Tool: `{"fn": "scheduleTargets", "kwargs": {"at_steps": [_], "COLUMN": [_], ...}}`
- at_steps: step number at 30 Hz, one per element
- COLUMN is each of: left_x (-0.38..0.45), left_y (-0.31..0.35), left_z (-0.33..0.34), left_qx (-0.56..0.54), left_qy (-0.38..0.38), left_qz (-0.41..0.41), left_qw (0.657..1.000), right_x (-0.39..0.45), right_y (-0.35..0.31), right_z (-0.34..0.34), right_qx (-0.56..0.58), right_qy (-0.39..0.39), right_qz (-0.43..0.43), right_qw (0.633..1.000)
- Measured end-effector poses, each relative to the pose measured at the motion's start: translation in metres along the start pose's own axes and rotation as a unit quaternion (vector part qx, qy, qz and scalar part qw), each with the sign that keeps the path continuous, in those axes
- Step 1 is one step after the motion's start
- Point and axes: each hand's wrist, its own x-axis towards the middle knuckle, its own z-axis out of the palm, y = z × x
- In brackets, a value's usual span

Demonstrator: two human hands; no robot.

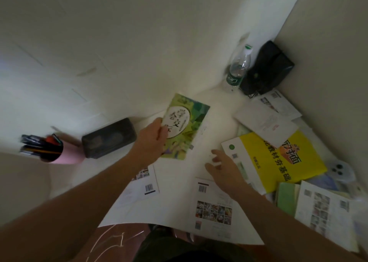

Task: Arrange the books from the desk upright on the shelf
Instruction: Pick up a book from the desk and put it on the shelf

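Green book [185,126] is gripped in the left hand [153,138], lifted off the table [215,122]; right hand [223,168] hovers open. Yellow book [278,162] and other books lie flat, no shelf visible, so mostly undone

Green book [186,126] lower-left corner hidden behind left hand [151,137]; pen cup [49,150] blurred.

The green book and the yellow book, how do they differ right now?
The green book is gripped at its edge by the left hand and looks lifted off the desk; the yellow book lies flat, untouched, with the open right hand beside it. The green book looks smaller. A white booklet overlaps the yellow book; nothing covers the green one. Both show front covers with Chinese titles.
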Motion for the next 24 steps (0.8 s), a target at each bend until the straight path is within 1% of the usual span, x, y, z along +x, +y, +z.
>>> {"fn": "scheduleTargets", "kwargs": {"at_steps": [1, 3, 4, 6, 7, 11, 13, 15, 16, 20, 22, 24], "left_x": [-0.009, -0.029, -0.04, -0.056, -0.063, -0.085, -0.095, -0.105, -0.11, -0.131, -0.142, -0.156], "left_y": [0.007, 0.017, 0.019, 0.018, 0.015, 0.004, 0.002, 0.001, 0.0, -0.015, -0.025, -0.034], "left_z": [-0.011, -0.027, -0.03, -0.031, -0.029, -0.027, -0.032, -0.039, -0.043, -0.058, -0.066, -0.076], "left_qx": [-0.097, -0.244, -0.291, -0.337, -0.346, -0.361, -0.358, -0.361, -0.36, -0.35, -0.357, -0.353], "left_qy": [0.017, 0.024, 0.023, 0.034, 0.045, 0.098, 0.105, 0.097, 0.097, 0.121, 0.13, 0.126], "left_qz": [-0.047, -0.103, -0.113, -0.131, -0.144, -0.185, -0.187, -0.187, -0.188, -0.191, -0.185, -0.169], "left_qw": [0.994, 0.964, 0.95, 0.932, 0.926, 0.909, 0.909, 0.908, 0.909, 0.909, 0.906, 0.912], "right_x": [-0.002, -0.01, -0.016, -0.03, -0.038, -0.056, -0.06, -0.064, -0.067, -0.076, -0.084, -0.093], "right_y": [-0.01, -0.032, -0.043, -0.061, -0.07, -0.091, -0.097, -0.101, -0.105, -0.116, -0.119, -0.127], "right_z": [0.0, 0.001, 0.001, 0.003, 0.003, 0.006, 0.011, 0.018, 0.021, 0.042, 0.055, 0.071], "right_qx": [0.026, 0.089, 0.121, 0.169, 0.192, 0.306, 0.334, 0.323, 0.309, 0.199, 0.163, 0.142], "right_qy": [-0.021, -0.088, -0.127, -0.188, -0.204, -0.237, -0.249, -0.262, -0.272, -0.283, -0.279, -0.256], "right_qz": [-0.003, -0.007, -0.014, -0.027, -0.021, 0.047, 0.067, 0.071, 0.057, -0.072, -0.107, -0.135], "right_qw": [0.999, 0.992, 0.984, 0.967, 0.96, 0.921, 0.907, 0.907, 0.909, 0.936, 0.94, 0.946]}}
